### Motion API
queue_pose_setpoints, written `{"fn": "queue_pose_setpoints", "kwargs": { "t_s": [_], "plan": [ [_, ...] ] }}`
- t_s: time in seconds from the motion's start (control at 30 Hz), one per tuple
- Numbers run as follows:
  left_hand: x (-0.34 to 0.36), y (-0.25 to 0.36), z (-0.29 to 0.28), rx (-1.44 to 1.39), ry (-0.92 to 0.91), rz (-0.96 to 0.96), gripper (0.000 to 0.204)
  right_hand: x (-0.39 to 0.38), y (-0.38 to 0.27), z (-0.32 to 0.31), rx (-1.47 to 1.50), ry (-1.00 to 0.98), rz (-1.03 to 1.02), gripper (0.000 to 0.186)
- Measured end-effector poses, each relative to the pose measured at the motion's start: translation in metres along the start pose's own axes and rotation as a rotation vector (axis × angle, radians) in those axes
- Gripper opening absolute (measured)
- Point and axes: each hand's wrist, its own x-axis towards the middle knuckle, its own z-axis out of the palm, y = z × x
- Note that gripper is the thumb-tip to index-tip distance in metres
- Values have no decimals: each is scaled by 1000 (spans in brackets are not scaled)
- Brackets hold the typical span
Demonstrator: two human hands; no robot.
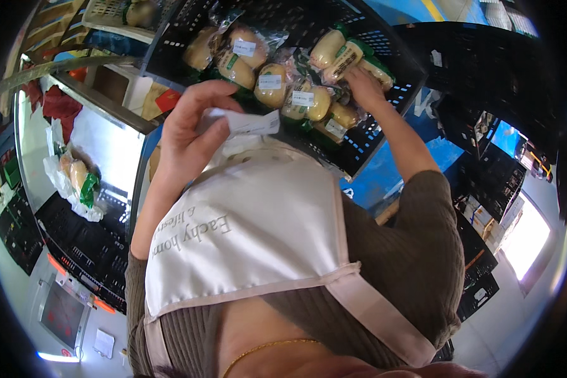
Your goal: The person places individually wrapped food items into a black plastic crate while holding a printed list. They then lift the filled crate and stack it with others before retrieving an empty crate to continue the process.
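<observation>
In my left hand (pixel 195 126) a strip of white labels (pixel 249 122) is pinched between thumb and fingers, in front of my apron. My right hand (pixel 364 88) reaches into a black slotted plastic crate (pixel 384 41). Its fingers lie stretched over a clear bag of pale tan, rounded produce (pixel 345 60) with green print; the fingertips are partly lost among the bags. Several similar bags sit in the crate, and some, such as the labelled bag (pixel 271 85) in the middle, carry white stickers. What kind of produce it is, I cannot make out.
Left of me, another bag of produce (pixel 79 175) lies on a white surface, beside a black crate (pixel 85 242). Stacked black crates (pixel 485 69) stand at the right, over a blue floor (pixel 384 173). A pale crate (pixel 110 16) is at the far left.
</observation>
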Motion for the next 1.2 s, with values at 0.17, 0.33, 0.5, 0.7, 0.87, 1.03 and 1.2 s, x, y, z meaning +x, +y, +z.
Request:
{"fn": "queue_pose_setpoints", "kwargs": {
  "t_s": [0.17, 0.33, 0.5, 0.7, 0.87, 1.03, 1.2],
  "plan": [
    [5, -14, -5, 137, -5, -14, 13, 15, -61, -54, 391, 50, 114, 22],
    [10, -26, 6, 76, 118, 18, 15, -13, -173, -159, 1377, -32, -169, 21],
    [7, -24, 9, 150, 157, -55, 11, -18, -194, -151, 1688, 184, -11, 12],
    [-16, -28, -4, 196, 241, -211, 12, -28, -95, -140, 1520, 241, 231, 13],
    [-23, -33, -12, 116, 236, -208, 12, -20, 12, -106, 478, 98, 146, 14],
    [-22, -29, -4, 137, 210, -231, 11, 33, 16, -84, 137, -12, 1, 19],
    [-19, -22, -1, 126, 199, -240, 12, 84, 17, -43, -169, -103, -253, 24]
  ]
}}
